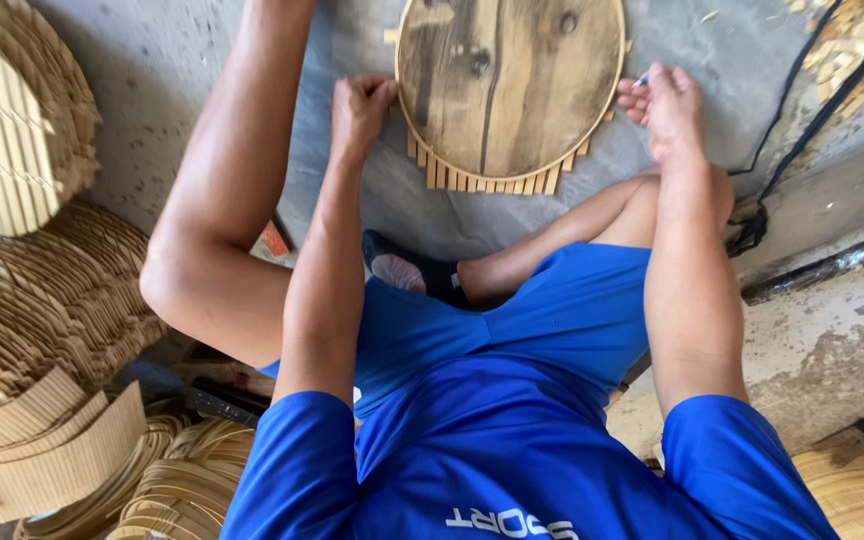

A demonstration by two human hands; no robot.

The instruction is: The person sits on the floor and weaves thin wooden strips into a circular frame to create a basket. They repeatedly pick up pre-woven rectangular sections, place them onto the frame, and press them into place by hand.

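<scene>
1. The floor (512,215) is grey concrete, smooth under the work and rougher, stained and chipped toward the right edge, where a raised ledge runs across.
2. Stacks of woven bamboo mats (37,300) fill the left edge of the floor, with curved bamboo hoops (177,480) piled at the lower left corner.
3. A black cable (802,110) crosses the upper right of the floor, and loose bamboo offcuts (852,50) lie in the top right corner.
4. A round wooden board (509,85) lies flat on the floor at the top centre, in front of the seated person. It is dark, weathered and knotted, made of planks, with a thin pale bamboo rim round its edge.
5. Under the board lies a layer of pale bamboo slats (492,180); their cut ends stick out past its near edge in an uneven fringe.
6. The left hand (360,105) is closed into a fist at the board's left edge, pressing at the rim; what it grips, if anything, cannot be told.
7. The right hand (664,105) rests at the board's right edge with fingers curled, pinching a small blue-tipped object (641,80), too small to identify.
8. The person sits in blue shorts (512,330), legs folded, one dark-socked foot (417,270) tucked just below the board.
</scene>
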